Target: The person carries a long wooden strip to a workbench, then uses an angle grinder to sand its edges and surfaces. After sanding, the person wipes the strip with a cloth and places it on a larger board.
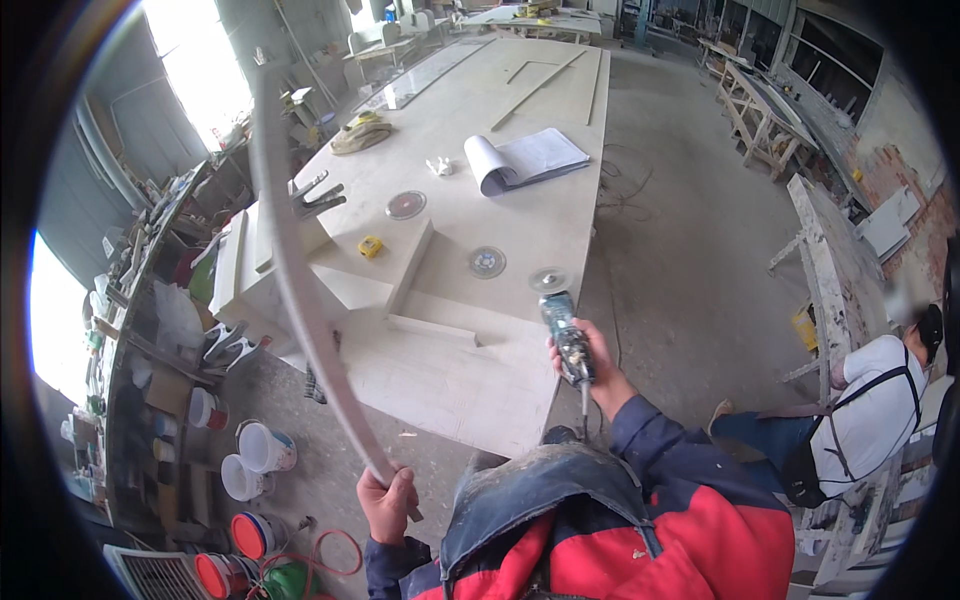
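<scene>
Nearest the lens: red and blue jacket, dusty at the collar, filling 6 o'clock. Left hand at 7 o'clock, fist closed tight round the lower end of a long curved white strip; strip arcs up toward 11 o'clock, crossing in front of the big pale worktable. Right hand just right of centre, fingers wrapped round the body of an angle grinder; its disc points to 12 o'clock and sits at the table's near right edge.

On the table: two loose round discs, small yellow tape measure, rolled-open sheaf of papers, flat offcut boards. Paint buckets on the floor at 8 o'clock. Another person in a white shirt crouches at 3 to 4 o'clock, well apart from both hands.
</scene>
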Motion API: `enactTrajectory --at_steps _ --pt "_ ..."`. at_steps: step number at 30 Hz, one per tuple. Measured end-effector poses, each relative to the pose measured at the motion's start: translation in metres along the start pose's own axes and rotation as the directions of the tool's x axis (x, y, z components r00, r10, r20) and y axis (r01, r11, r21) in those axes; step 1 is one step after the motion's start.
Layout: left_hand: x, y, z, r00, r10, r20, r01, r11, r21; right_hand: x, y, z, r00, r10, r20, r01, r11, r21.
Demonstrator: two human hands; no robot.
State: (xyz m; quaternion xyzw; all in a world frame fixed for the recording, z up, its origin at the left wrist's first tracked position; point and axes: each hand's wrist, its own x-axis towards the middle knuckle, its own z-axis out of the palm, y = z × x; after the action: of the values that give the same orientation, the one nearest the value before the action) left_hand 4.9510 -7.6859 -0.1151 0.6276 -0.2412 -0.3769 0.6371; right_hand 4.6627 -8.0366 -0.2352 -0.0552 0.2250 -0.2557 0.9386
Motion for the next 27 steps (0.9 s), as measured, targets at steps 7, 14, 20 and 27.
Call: enactTrajectory --at_steps 7,14,20,27 --pt "-0.032 0.025 -0.037 0.949 0.116 -0.293 -0.099 0.992 0.073 0.064 0.028 0.021 0.998 -0.004 0.061 0.004 1.000 -0.012" --pt "-0.021 0.013 -0.053 0.952 0.211 -0.223 -0.225 0.973 -0.042 -0.031 0.066 0.049 0.929 -0.263 -0.260 0.029 0.752 -0.659" --pt "0.032 0.019 -0.030 0.926 0.373 0.054 -0.350 0.904 -0.245 -0.030 0.105 0.007 0.724 -0.682 0.106 -0.249 -0.402 -0.881" --pt "0.051 0.044 0.037 0.896 0.380 0.230 -0.310 0.905 -0.290 -0.034 0.099 0.031 0.843 -0.536 -0.033 -0.319 -0.452 -0.833"
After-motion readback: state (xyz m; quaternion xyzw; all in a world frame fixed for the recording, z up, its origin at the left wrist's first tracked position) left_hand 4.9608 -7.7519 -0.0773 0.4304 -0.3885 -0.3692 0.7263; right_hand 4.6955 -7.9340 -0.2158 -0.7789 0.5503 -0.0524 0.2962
